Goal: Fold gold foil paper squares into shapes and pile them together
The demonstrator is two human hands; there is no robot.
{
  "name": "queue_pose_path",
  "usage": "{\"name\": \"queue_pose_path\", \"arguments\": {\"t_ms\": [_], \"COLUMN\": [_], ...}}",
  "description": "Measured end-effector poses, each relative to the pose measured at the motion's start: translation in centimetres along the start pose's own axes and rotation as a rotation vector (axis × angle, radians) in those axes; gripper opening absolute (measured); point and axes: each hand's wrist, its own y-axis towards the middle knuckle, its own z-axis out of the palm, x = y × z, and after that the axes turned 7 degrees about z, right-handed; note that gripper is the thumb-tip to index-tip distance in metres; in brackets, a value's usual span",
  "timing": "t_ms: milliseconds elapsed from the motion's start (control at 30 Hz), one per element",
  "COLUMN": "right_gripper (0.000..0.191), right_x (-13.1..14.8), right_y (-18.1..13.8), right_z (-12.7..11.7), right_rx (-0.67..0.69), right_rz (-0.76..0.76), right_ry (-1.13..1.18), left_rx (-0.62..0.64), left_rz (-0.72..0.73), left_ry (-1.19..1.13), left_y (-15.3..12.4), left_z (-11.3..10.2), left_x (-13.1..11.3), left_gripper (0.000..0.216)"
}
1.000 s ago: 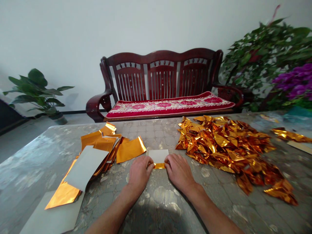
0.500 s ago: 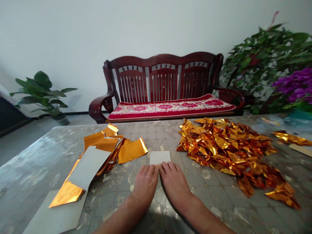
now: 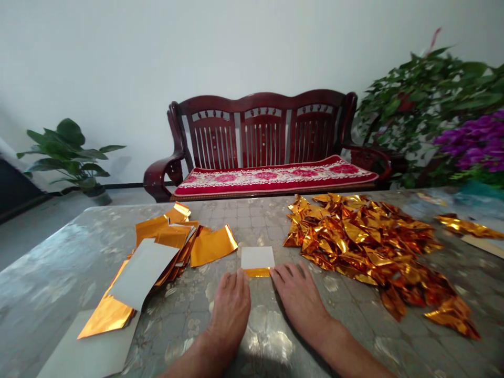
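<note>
A small sheet of gold foil paper (image 3: 257,258) lies on the table in front of me, pale backing up. Its near edge is folded over as a narrow gold strip. At the strip's left end, my left hand (image 3: 231,302) has its fingers close together, with the fingertips on the paper. My right hand (image 3: 297,289) grips the right end, its other fingers slightly fanned on the tabletop. Both thumbs are hidden. To the left is a loose stack of gold foil sheets (image 3: 167,233), with a pale-backed sheet (image 3: 145,273) on top.
Folded gold foil pieces (image 3: 354,236) form a large heap on the right. A pale board (image 3: 86,346) lies at the near left of the patterned table (image 3: 189,325). Clear plastic (image 3: 429,202) rests at the far right. Behind stands a wooden bench (image 3: 262,131), with plants on both sides.
My hands have moved apart from the middle of the sheet's near edge to its two ends. The folded gold strip between them now shows.
</note>
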Motion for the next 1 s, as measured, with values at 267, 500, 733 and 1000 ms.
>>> {"name": "queue_pose_path", "arguments": {"t_ms": [267,500,733,1000], "right_gripper": [0.028,0.036,0.038,0.028], "right_x": [2.1,2.8,0.1,1.0], "right_y": [-1.6,-0.4,3.9,3.0], "right_z": [-0.8,-0.4,1.8,2.0], "right_rx": [0.052,0.038,-0.119,-0.131], "right_rz": [-0.067,-0.19,-0.277,-0.252], "right_ry": [0.094,0.509,0.583,0.518], "left_rx": [-0.007,-0.078,-0.093,-0.19], "left_rz": [-0.083,-0.063,-0.005,-0.118], "left_ry": [-0.195,-0.335,-0.438,-0.609], "left_y": [1.1,1.9,2.5,1.6], "left_z": [-0.2,0.4,1.6,-0.5], "left_x": [2.2,4.0,5.1,2.9], "left_gripper": [0.041,0.039,0.039,0.038]}}
